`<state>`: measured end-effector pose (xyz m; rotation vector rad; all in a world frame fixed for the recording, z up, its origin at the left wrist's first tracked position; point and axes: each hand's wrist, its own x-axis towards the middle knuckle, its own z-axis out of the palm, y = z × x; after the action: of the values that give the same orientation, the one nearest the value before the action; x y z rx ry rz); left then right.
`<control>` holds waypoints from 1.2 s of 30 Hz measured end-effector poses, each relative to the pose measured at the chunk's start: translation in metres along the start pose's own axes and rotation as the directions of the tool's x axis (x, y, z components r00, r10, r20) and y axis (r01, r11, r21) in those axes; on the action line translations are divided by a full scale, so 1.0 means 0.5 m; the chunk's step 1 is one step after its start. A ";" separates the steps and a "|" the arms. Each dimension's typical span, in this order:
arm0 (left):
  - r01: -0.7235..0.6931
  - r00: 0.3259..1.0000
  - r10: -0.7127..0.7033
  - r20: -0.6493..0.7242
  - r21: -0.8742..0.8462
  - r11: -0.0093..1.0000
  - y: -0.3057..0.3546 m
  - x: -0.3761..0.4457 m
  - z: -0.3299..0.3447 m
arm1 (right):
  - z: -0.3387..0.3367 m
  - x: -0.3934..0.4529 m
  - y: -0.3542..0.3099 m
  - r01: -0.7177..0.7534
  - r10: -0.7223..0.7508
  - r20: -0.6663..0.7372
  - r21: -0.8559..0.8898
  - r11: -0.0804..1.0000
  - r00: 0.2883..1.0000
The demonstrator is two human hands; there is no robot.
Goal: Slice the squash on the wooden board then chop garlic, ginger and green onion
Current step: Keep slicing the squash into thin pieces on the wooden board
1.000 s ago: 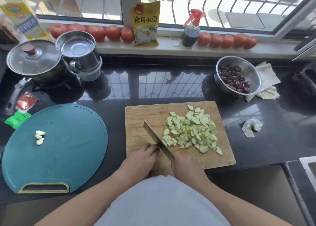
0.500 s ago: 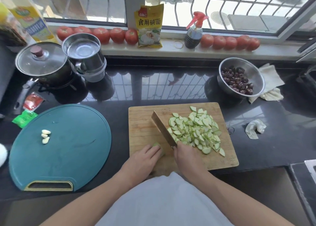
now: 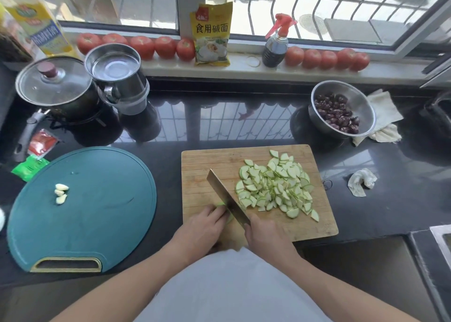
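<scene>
On wooden board (image 3: 200,165): right hand (image 3: 266,236) grips knife (image 3: 225,196)

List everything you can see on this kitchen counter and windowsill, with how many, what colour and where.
wooden board: 1, tan, counter centre
squash slices: pile, pale green, board's right half
squash piece: 1, green, under left fingers
cleaver: 1, steel, on board
round board: 1, teal, left
garlic cloves: 3, white, on round board
tomatoes: 10, red, windowsill
yellow packet: 1, windowsill
spray bottle: 1, dark, red trigger, windowsill
steel bowl: 1, holds dark red dates, right
lidded pot: 1, far left
steel mug: 1, beside pot
left hand: holds squash piece
right hand: grips cleaver
</scene>
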<state>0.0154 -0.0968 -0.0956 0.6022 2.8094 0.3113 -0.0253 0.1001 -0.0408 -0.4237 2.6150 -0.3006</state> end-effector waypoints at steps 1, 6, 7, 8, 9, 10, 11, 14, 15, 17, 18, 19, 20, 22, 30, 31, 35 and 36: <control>0.002 1.000 -0.002 0.009 -0.004 1.000 0.000 0.001 -0.001 | 0.002 0.001 0.001 -0.003 0.003 0.002 -0.005 1.000 1.000; 0.005 1.000 -0.004 0.028 -0.011 1.000 -0.003 0.002 0.002 | 0.022 0.021 -0.004 -0.020 0.021 0.017 -0.044 0.999 1.000; 0.000 1.000 0.000 0.025 -0.005 1.000 -0.003 0.002 0.002 | 0.025 0.029 -0.007 -0.003 0.005 0.014 -0.074 0.997 1.000; -0.003 1.000 0.003 0.018 0.005 1.000 -0.003 0.002 0.001 | 0.025 0.038 -0.013 0.019 -0.019 0.003 -0.112 0.993 1.000; -0.004 1.000 0.004 0.012 0.011 1.000 -0.003 0.001 0.000 | 0.024 0.045 -0.019 0.040 -0.043 -0.019 -0.143 0.989 0.999; -0.004 1.000 0.004 0.009 0.014 1.000 -0.002 0.000 0.001 | 0.021 0.050 -0.024 0.050 -0.056 -0.039 -0.141 0.989 0.998; -0.005 1.000 0.005 0.008 0.012 1.000 -0.002 -0.001 0.003 | 0.019 0.053 -0.025 0.055 -0.060 -0.044 -0.107 0.993 0.997; -0.003 1.000 0.003 0.006 -0.010 1.000 -0.002 -0.002 0.009 | 0.010 0.041 -0.017 0.011 -0.011 -0.051 0.008 1.000 0.999; 0.000 1.000 0.000 0.004 -0.017 1.000 -0.003 -0.002 0.009 | 0.007 0.033 -0.010 -0.005 0.008 -0.056 0.046 0.999 0.998; 0.003 1.000 -0.003 -0.003 -0.026 1.000 -0.004 -0.002 0.008 | 0.002 0.017 0.003 -0.014 0.018 -0.057 0.070 0.997 0.998; 0.003 1.000 -0.003 -0.002 -0.031 1.000 -0.005 -0.002 0.008 | 0.001 0.010 0.006 -0.005 0.007 -0.051 0.046 0.999 0.999; 0.003 1.000 -0.003 0.002 -0.038 0.999 -0.005 -0.002 0.009 | 0.001 0.004 0.008 0.006 -0.005 -0.040 0.018 1.000 0.999; 0.004 1.000 -0.004 0.008 -0.045 0.999 -0.005 -0.001 0.009 | 0.001 0.000 0.008 0.012 -0.012 -0.022 -0.005 1.000 1.000; 0.009 1.000 -0.008 0.019 -0.047 0.999 -0.005 0.000 0.009 | 0.003 -0.004 0.005 0.016 -0.016 0.011 -0.030 0.999 1.000; 0.021 1.000 -0.021 0.001 0.014 1.000 0.000 -0.002 0.002 | -0.003 -0.009 0.001 0.017 -0.015 0.026 -0.079 0.997 1.000; 0.021 1.000 -0.021 0.002 0.012 1.000 0.000 -0.002 0.003 | -0.003 -0.011 0.004 0.016 -0.013 0.035 -0.083 0.996 0.999; 0.020 1.000 -0.020 0.016 -0.006 1.000 -0.002 0.001 0.006 | 0.004 -0.018 0.016 -0.008 0.012 0.044 -0.106 0.994 0.999; 0.021 1.000 -0.021 0.015 0.000 1.000 -0.003 0.001 0.006 | 0.008 -0.015 0.015 -0.007 0.013 0.049 -0.120 0.993 0.999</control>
<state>0.0154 -0.0973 -0.0987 0.5722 2.7993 0.3013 -0.0188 0.1093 -0.0432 -0.4525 2.5940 -0.1284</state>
